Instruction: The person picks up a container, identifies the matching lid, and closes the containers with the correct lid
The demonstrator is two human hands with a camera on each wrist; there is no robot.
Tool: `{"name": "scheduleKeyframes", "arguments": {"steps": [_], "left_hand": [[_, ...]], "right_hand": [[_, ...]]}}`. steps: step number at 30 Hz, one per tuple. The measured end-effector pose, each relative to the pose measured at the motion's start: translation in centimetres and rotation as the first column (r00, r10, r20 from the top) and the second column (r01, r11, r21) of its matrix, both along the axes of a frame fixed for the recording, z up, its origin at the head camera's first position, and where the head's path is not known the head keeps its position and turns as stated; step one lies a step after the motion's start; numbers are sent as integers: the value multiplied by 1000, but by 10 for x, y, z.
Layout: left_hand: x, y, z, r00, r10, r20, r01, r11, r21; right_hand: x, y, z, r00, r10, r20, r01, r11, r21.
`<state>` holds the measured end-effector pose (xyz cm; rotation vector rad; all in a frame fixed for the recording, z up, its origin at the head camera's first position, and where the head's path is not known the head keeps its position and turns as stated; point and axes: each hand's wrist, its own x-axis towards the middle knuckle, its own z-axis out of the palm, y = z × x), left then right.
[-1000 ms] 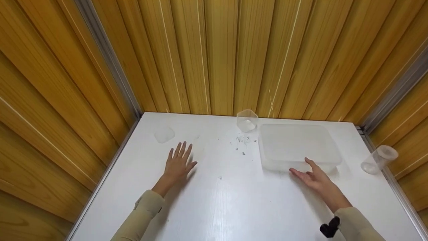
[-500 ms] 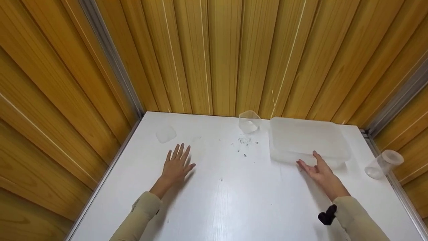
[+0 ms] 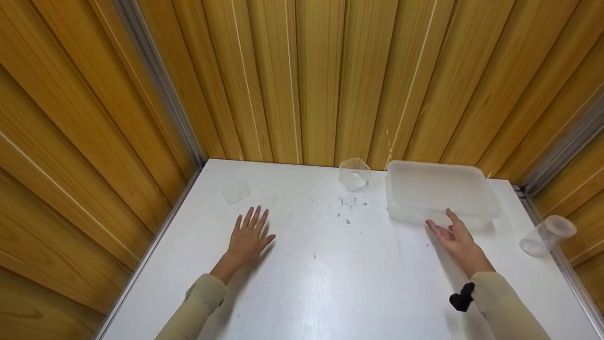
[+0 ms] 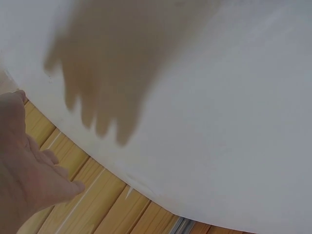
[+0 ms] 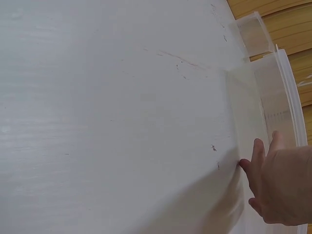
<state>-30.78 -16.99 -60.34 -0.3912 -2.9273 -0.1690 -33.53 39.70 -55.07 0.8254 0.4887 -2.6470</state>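
A translucent rectangular plastic box (image 3: 441,186) stands at the back right of the white table, near the wood-panelled wall. My right hand (image 3: 457,241) is at its front side, fingers loosely extended and thumb up by the upper edge. In the right wrist view, the fingertips (image 5: 242,163) come right up to the box's side (image 5: 275,92). My left hand (image 3: 246,240) is over the left part of the table, palm down with fingers spread, holding nothing. Beyond it lies a small flat translucent piece (image 3: 236,192) with rounded corners.
A small clear cup (image 3: 354,174) is at the back edge, left of the box. A clear cylindrical container (image 3: 547,236) stands at the right edge. Dark specks (image 3: 348,203) mark the tabletop. Wood-look panels (image 3: 316,85) enclose the back and sides.
The box has slid back and a little right, closer to the back wall, with my right hand following at its front side. My left hand has stayed nearly still.
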Motion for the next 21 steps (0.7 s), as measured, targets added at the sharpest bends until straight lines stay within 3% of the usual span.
{"name": "scheduleKeyframes", "arguments": {"steps": [7,13,17,21], "left_hand": [[2,0,0,1000,-2,5,2,1000,-4],[3,-3,-1,1000,-2,-24,3,1000,27],[5,-4,-2,1000,2,-12,-1,998,57],[7,-8,-3,1000,7,-17,-6,999,49]], "right_hand": [[6,-10,-1,998,52,-46,-45,989,141],[14,-32,4,976,203,-83,-173,945,277],[12,-52,5,926,356,-127,-268,856,443],[6,-72,6,862,491,-129,-297,694,656]]}}
